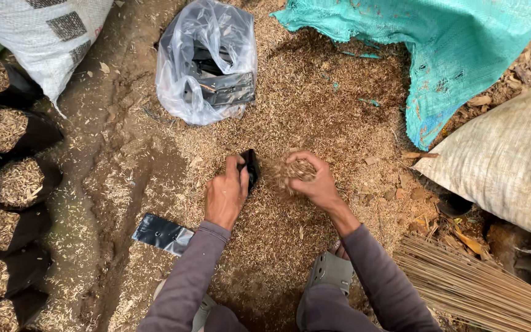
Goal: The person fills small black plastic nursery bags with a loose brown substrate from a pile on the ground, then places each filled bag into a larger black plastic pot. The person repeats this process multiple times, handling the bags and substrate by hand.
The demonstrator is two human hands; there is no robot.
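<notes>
While fingers [236, 165] pinch bag [252, 167].

left hand [225, 192] gripping black bag [252, 167], right hand [312, 179] scooping husks [296, 168]

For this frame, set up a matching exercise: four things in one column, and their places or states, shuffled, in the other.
Things
1. Left hand
2. Right hand
3. Clear plastic bag
4. Filled black bags

Places or states
A. Lined up in a column along the left edge, each topped with husk
B. Cupped around a handful of husk
C. Lying at the top of the husk pile, with flat black bags inside
D. Gripping the rim of a small black bag

Pairs: 1-D, 2-B, 3-C, 4-A
</notes>
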